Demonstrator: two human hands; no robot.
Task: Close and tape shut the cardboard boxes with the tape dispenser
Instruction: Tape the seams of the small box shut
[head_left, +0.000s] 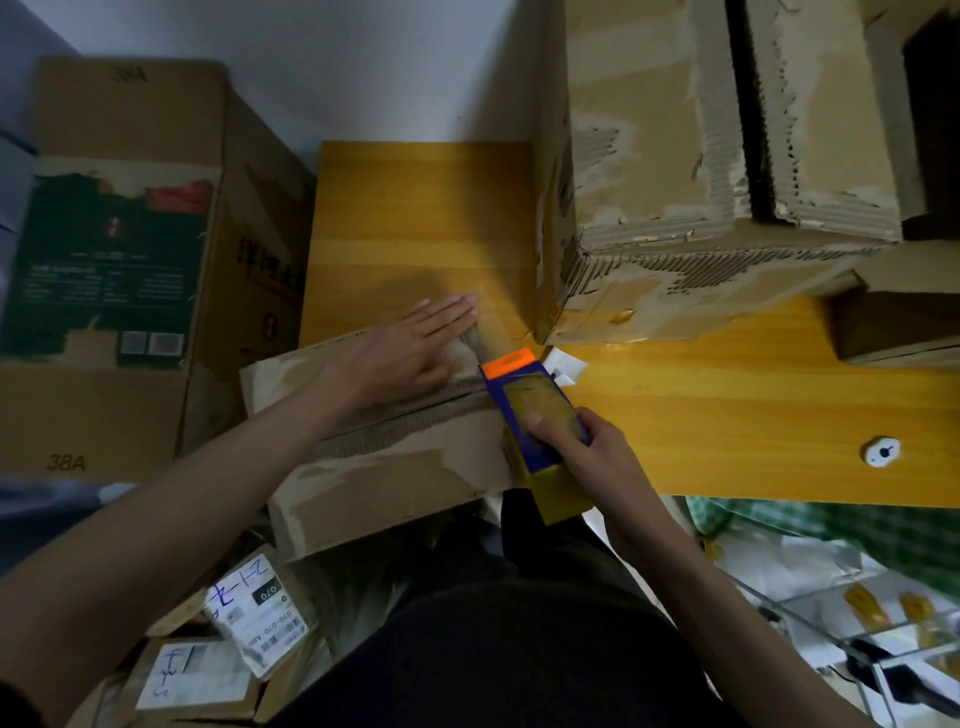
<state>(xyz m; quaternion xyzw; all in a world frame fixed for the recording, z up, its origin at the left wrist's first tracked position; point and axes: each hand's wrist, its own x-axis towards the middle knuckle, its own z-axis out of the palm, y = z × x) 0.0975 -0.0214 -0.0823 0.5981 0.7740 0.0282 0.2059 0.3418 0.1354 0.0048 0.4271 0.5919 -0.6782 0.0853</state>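
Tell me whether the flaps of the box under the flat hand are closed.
Closed: the worn brown cardboard box has both flaps lying flat, meeting along a centre seam under the left hand.

— What sort of place is this?

— A cramped packing corner or storeroom, I'd say. A worn carton (727, 156) sits on the far right of a yellow wooden table (753, 405), a printed carton (130, 260) stands at its left edge, and parcels with shipping labels (254, 608) lie on the floor against a bare white wall (363, 62).
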